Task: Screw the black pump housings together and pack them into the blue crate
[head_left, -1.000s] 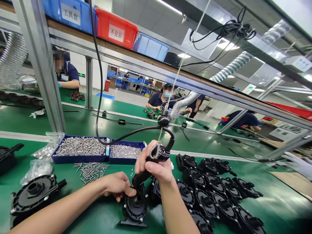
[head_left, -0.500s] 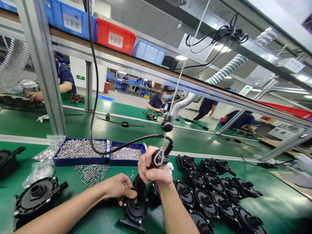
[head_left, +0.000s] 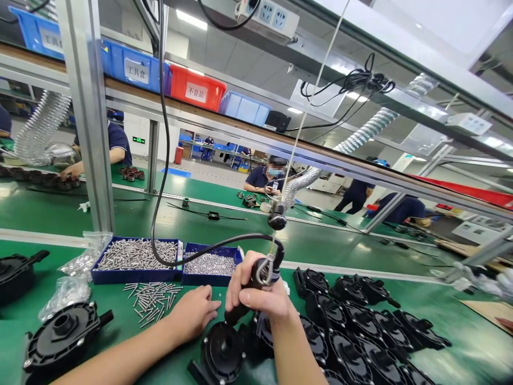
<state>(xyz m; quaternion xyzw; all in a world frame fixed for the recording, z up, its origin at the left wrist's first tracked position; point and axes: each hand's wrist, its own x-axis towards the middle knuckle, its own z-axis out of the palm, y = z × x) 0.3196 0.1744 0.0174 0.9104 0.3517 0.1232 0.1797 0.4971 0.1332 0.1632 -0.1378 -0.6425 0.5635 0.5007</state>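
Observation:
My right hand is wrapped round a black electric screwdriver hanging from a cord, its lower end tilted down over a round black pump housing. The housing lies on the green bench, with screws round its rim. My left hand is just above the bench, left of the screwdriver, beside small loose nuts. Its fingers are bent and drawn together; what they hold, if anything, is hidden. Loose long screws lie to its left.
Behind my hands stand a blue tray of screws and a blue tray of nuts. Several black housings fill the right side; another housing lies left near plastic bags. A black cable loops across. Co-workers sit beyond.
My left hand has let go of the black housing and moved up and left toward the loose nuts. The screwdriver, still in my right hand, has come away from the housing's rim.

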